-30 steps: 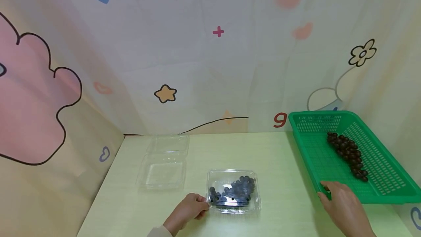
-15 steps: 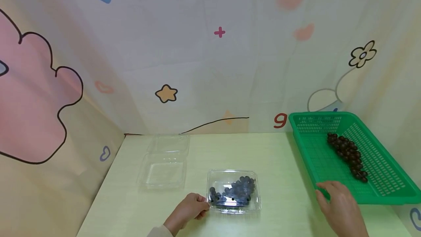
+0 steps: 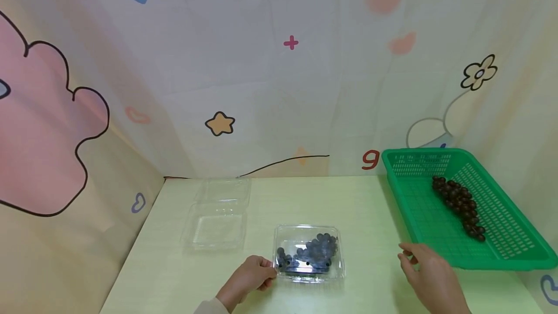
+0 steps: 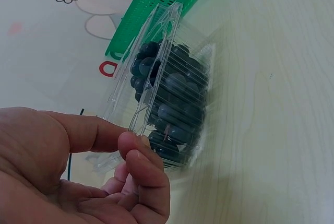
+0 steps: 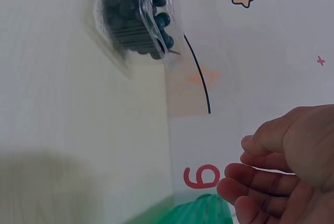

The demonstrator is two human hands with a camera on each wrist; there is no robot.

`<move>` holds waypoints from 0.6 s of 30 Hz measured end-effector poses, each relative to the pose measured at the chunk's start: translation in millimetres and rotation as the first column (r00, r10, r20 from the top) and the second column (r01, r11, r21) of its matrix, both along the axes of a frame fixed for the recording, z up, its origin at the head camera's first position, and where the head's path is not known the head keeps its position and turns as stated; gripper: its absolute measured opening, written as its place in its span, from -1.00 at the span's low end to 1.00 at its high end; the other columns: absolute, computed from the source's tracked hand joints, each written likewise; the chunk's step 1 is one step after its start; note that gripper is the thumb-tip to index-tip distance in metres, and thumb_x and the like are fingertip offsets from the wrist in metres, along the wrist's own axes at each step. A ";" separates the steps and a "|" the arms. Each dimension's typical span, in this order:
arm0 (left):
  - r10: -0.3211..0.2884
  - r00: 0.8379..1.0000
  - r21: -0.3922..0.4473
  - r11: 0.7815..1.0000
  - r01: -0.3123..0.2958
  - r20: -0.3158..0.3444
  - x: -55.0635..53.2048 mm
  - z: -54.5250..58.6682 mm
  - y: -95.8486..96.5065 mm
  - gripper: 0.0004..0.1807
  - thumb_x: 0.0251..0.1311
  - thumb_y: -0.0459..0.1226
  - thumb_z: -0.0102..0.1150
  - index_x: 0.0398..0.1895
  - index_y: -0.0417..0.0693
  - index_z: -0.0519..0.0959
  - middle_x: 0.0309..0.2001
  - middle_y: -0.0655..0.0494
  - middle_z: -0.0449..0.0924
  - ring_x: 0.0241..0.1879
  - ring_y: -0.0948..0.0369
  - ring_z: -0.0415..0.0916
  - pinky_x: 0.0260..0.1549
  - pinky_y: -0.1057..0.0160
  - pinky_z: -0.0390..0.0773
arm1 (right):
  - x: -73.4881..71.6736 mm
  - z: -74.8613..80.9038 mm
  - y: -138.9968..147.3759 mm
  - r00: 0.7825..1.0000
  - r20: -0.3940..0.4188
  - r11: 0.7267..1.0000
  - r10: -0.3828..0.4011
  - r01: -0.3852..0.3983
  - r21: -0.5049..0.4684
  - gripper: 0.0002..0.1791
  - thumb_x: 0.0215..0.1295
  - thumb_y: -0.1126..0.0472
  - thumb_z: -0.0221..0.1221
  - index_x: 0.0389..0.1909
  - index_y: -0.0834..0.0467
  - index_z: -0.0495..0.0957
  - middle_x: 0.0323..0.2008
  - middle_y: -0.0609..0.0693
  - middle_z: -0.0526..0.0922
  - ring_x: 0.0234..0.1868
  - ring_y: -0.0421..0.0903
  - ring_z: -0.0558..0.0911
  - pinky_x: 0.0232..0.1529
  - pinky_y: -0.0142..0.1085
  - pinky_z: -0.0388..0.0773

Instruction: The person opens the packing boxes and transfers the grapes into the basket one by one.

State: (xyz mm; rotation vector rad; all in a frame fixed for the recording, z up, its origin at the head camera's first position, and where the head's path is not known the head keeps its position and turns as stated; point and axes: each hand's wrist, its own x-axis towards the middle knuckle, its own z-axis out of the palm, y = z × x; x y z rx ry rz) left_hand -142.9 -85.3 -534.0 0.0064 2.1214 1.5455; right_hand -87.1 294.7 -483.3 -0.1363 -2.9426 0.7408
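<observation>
A clear plastic clamshell box (image 3: 305, 278) with dark blue grapes (image 3: 321, 248) inside sits on the table, its lid down. My left hand (image 3: 249, 277) pinches the box's left front edge; in the left wrist view the thumb and a finger grip the clear rim (image 4: 140, 117). My right hand (image 3: 429, 277) hovers by the near left corner of the green basket (image 3: 403, 207), fingers loosely bent and holding nothing. The right wrist view shows the bare palm side of that hand (image 5: 292, 166). Inside the basket lies a bunch of dark red grapes (image 3: 459, 202).
At the back left of the table (image 3: 366, 217) another clear clamshell box (image 3: 215, 246) lies with its lid folded back. A patterned cloth (image 3: 261, 76) hangs behind and along both sides. The basket stands close to the right-hand cloth.
My right hand has let go of the basket's near left edge and moved left, off its rim. The left hand and the box of grapes have stayed put.
</observation>
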 end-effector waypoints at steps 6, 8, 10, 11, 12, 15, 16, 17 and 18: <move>-0.005 1.000 -0.002 1.000 0.005 0.000 -0.3 1.3 -0.7 -0.92 0.22 -0.43 0.20 -0.44 -0.20 0.56 -0.56 0.13 0.49 -0.55 0.30 0.40 -0.51 0.40 0.50 | -2.3 -2.7 -14.3 0.999 0.045 0.999 0.030 -0.029 -0.023 -0.75 0.35 0.30 0.30 -0.01 0.31 0.68 -0.21 0.06 0.71 -0.30 -0.04 0.65 -0.41 -0.19 0.58; -0.006 1.000 0.000 1.000 0.006 -0.002 0.0 2.0 -1.1 -0.91 0.22 -0.42 0.20 -0.44 -0.19 0.55 -0.56 0.13 0.49 -0.55 0.30 0.40 -0.51 0.41 0.49 | -3.1 -4.4 -18.7 0.998 0.047 0.999 0.038 -0.036 -0.029 -0.76 0.35 0.30 0.30 -0.02 0.30 0.69 -0.24 0.03 0.71 -0.31 -0.06 0.63 -0.39 -0.19 0.58; -0.008 1.000 0.003 1.000 0.008 -0.004 0.4 2.5 -1.3 -0.91 0.21 -0.42 0.20 -0.45 -0.18 0.55 -0.57 0.14 0.48 -0.55 0.30 0.39 -0.51 0.41 0.48 | -3.8 -6.1 -23.2 0.998 0.047 0.998 0.045 -0.044 -0.036 -0.77 0.36 0.29 0.30 -0.03 0.30 0.69 -0.25 0.01 0.71 -0.32 -0.08 0.62 -0.38 -0.19 0.58; -0.008 1.000 0.006 1.000 0.008 -0.005 0.6 2.6 -1.3 -0.91 0.21 -0.42 0.19 -0.45 -0.18 0.55 -0.57 0.15 0.48 -0.55 0.30 0.39 -0.51 0.41 0.47 | -4.2 -7.0 -25.6 0.998 0.049 0.998 0.049 -0.047 -0.038 -0.77 0.36 0.29 0.31 -0.03 0.30 0.70 -0.27 0.00 0.71 -0.34 -0.09 0.62 -0.38 -0.19 0.58; -0.009 1.000 0.008 1.000 0.009 -0.005 0.7 2.6 -1.2 -0.91 0.21 -0.42 0.19 -0.46 -0.18 0.55 -0.58 0.15 0.47 -0.55 0.31 0.39 -0.52 0.41 0.47 | -4.5 -8.1 -27.9 0.998 0.047 0.998 0.052 -0.050 -0.040 -0.77 0.35 0.29 0.31 -0.04 0.29 0.70 -0.28 -0.01 0.71 -0.35 -0.10 0.61 -0.38 -0.19 0.59; -0.011 1.000 0.012 1.000 0.011 -0.006 0.9 2.2 -0.9 -0.91 0.20 -0.43 0.19 -0.46 -0.18 0.55 -0.58 0.16 0.46 -0.56 0.31 0.38 -0.52 0.42 0.46 | -4.7 -11.7 -34.8 0.997 0.044 0.997 0.060 -0.057 -0.050 -0.79 0.35 0.29 0.32 -0.06 0.29 0.70 -0.30 -0.02 0.72 -0.37 -0.13 0.60 -0.38 -0.20 0.59; -0.011 1.000 0.011 1.000 0.011 -0.006 0.9 1.9 -0.8 -0.91 0.20 -0.43 0.19 -0.46 -0.18 0.55 -0.58 0.15 0.47 -0.56 0.31 0.38 -0.52 0.42 0.46 | -4.7 -12.8 -37.1 0.997 0.044 0.997 0.061 -0.058 -0.056 -0.79 0.35 0.30 0.32 -0.06 0.29 0.71 -0.30 -0.03 0.73 -0.38 -0.14 0.60 -0.39 -0.21 0.59; -0.011 1.000 0.010 1.000 0.011 -0.004 0.6 1.7 -0.7 -0.91 0.21 -0.43 0.19 -0.45 -0.19 0.55 -0.58 0.15 0.47 -0.56 0.31 0.38 -0.52 0.42 0.46 | -4.7 -14.0 -39.4 0.997 0.046 0.996 0.062 -0.059 -0.060 -0.80 0.35 0.30 0.33 -0.07 0.29 0.71 -0.31 -0.03 0.73 -0.39 -0.15 0.59 -0.39 -0.21 0.59; -0.011 1.000 0.006 1.000 0.011 0.000 0.4 1.6 -0.5 -0.92 0.22 -0.42 0.19 -0.44 -0.19 0.56 -0.57 0.14 0.48 -0.56 0.30 0.38 -0.52 0.41 0.47 | -4.6 -15.5 -41.5 0.997 0.045 0.996 0.063 -0.060 -0.063 -0.80 0.34 0.30 0.33 -0.07 0.29 0.71 -0.31 -0.03 0.73 -0.40 -0.15 0.59 -0.39 -0.22 0.59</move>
